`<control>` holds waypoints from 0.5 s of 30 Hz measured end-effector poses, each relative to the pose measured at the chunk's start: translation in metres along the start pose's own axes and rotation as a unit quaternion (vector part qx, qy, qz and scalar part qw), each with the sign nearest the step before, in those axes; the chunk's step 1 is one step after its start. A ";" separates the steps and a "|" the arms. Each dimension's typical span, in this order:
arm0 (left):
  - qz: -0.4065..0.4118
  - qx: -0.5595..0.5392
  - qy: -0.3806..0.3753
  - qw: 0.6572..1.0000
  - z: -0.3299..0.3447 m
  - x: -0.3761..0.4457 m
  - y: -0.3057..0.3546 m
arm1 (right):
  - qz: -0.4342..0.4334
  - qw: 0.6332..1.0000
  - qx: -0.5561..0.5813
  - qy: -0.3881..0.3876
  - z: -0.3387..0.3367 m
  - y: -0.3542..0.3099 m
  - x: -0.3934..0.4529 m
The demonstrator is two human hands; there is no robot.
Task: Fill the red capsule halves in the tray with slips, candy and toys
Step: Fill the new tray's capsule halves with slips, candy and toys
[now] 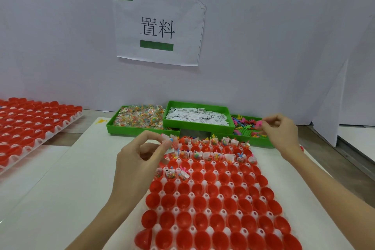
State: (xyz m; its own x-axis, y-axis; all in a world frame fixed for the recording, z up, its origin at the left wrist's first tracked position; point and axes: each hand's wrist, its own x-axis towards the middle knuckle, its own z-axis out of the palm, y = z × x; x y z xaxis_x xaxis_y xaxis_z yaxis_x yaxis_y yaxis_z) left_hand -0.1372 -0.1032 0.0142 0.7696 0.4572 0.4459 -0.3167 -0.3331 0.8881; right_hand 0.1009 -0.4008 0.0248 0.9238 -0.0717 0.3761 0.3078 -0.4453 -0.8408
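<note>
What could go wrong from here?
1. The left hand holds several small pieces pinched at its fingers over the tray; one could drop into a wrong or already filled capsule half.
2. The right hand pinches a pink toy over the toy bin; carrying it back, it might slip and land off the tray.

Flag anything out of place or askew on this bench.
The sign on the wall has a curled, loose top-right corner. A yellow toy lies stray on the table, left of the candy bin. Otherwise nothing stands out.
</note>
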 end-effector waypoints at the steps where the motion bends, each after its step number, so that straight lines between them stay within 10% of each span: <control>1: 0.005 -0.002 -0.004 1.000 0.000 0.000 0.000 | 0.007 0.998 0.049 -0.023 0.000 -0.011 -0.008; 15: 0.073 -0.037 -0.158 0.984 0.014 -0.017 0.013 | -0.099 0.935 0.178 -0.291 0.018 -0.109 -0.164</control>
State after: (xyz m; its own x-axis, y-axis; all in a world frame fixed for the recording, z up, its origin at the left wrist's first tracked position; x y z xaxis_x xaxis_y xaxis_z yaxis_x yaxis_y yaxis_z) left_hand -0.1464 -0.1269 0.0171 0.8427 0.1255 0.5236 -0.4683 -0.3094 0.8277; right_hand -0.0803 -0.3248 0.0478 0.7760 0.5251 0.3493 0.4461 -0.0656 -0.8926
